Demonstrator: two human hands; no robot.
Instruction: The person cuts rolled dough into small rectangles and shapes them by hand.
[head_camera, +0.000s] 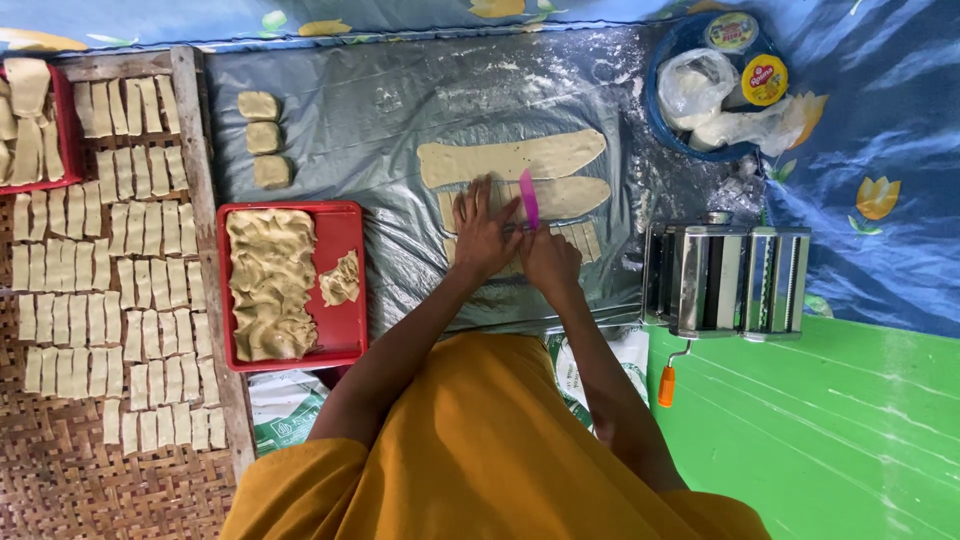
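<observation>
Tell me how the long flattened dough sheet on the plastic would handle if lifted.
The top dough sheet looks thin and soft, so it would probably droop and stretch. Flour dusting on the plastic sheet suggests it may release without sticking much. Being long, it would likely tear if lifted by one end.

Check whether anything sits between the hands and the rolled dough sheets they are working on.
Nothing visible does. The left hand rests flat on the dough sheets, and the right hand holds the pink cutter against them.

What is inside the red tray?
The red rectangular plastic tray holds a big heap of folded pale dough sheets and one small dough scrap beside it. Whatever lies beneath the heap is covered.
</observation>
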